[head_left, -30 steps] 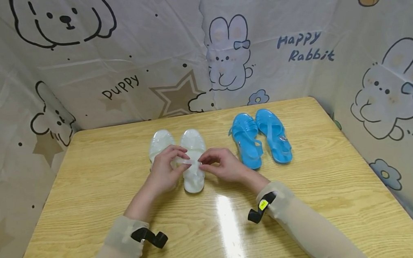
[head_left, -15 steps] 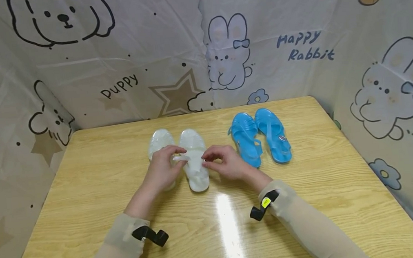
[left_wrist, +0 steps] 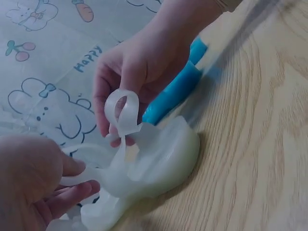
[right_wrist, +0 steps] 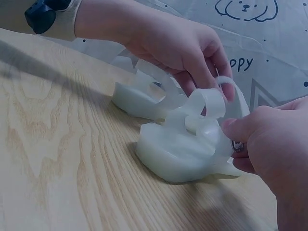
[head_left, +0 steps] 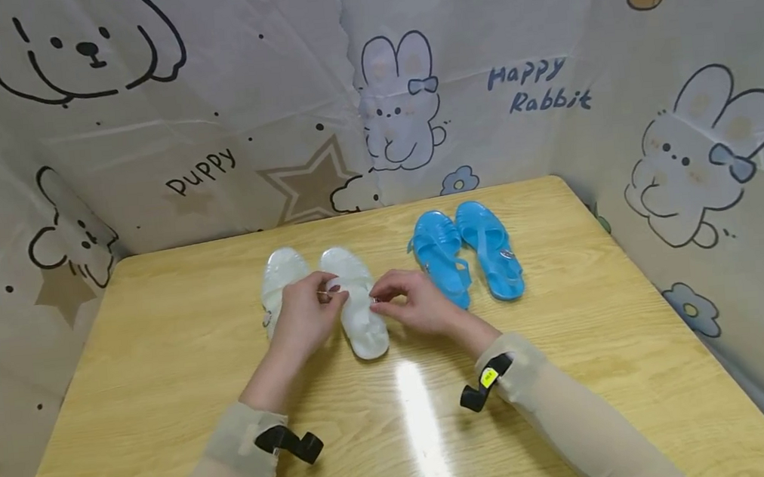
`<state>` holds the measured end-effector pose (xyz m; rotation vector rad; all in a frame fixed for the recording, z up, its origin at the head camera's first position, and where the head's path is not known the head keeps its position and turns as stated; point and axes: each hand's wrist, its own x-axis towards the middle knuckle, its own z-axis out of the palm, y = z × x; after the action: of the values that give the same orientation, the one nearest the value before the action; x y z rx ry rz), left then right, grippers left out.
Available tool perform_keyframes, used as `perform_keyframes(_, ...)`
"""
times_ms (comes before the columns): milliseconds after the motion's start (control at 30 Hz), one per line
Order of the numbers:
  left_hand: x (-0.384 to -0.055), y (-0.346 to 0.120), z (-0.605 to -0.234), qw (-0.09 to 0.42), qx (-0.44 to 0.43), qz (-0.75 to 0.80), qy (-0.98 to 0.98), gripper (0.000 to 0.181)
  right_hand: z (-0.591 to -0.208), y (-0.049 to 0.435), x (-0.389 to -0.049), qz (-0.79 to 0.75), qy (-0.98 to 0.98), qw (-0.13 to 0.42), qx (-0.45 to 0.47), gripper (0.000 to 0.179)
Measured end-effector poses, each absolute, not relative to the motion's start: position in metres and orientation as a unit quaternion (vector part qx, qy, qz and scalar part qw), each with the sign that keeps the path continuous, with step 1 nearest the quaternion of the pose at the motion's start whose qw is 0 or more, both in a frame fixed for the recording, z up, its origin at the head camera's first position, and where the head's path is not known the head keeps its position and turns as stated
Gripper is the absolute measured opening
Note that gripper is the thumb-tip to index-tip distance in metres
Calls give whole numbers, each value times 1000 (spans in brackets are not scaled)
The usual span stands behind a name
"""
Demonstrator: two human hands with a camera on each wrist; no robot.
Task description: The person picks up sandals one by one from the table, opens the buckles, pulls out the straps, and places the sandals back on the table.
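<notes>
A milky white jelly sandal (head_left: 367, 332) lies on the table with its toe pointing away. My left hand (head_left: 303, 317) is at its left side, pinching the free ankle strap (right_wrist: 237, 94) between thumb and fingers. At the right side, my right hand (head_left: 418, 303) pinches the small metal buckle (right_wrist: 237, 145) with thumb and fingertips. The sandal's loop of heel strap (left_wrist: 122, 113) stands up between the hands in the left wrist view. The matching white sandal (head_left: 282, 268) sits just left, partly hidden by my left hand.
Two blue jelly sandals (head_left: 484, 233) stand side by side on the wooden table (head_left: 162, 379), right of the white pair. A printed cloth (head_left: 287, 88) hangs behind and beside the table. My right forearm passes close to the nearer blue sandal.
The white sandal's toe has swung left, so it now lies more slanted. The strap in my left hand has shifted toward the far side. The head view has turned slightly right.
</notes>
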<state>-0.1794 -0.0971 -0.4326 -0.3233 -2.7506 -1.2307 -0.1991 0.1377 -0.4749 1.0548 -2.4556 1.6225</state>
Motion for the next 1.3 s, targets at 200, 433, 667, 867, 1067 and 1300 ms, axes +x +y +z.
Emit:
perform_keyframes(200,-183,-89,-436,49,-71,-465,-881,15,-473,139,-200,501,-802,16,324,12)
perform_keyframes(433,-192,-79,-439,68,-52,-509,-857,18,-474,147,-199,497,-826,25,265,12)
perform_keyframes(667,-205,-68,-438,76,-54,-519,-850,20,-470,148,-196,510,-839,50,182,14)
perform_keyframes(867,-212,-54,-440,76,-60,-521,-848,21,-470,145,-192,528,-836,96,113,17)
perform_keyframes(1067,-217,-50,-440,83,-74,-515,-850,24,-467,135,-188,529,-837,114,79,18)
perform_keyframes(1300,-220,-46,-441,72,-85,-511,-852,25,-467,133,-186,520,-842,125,69,17)
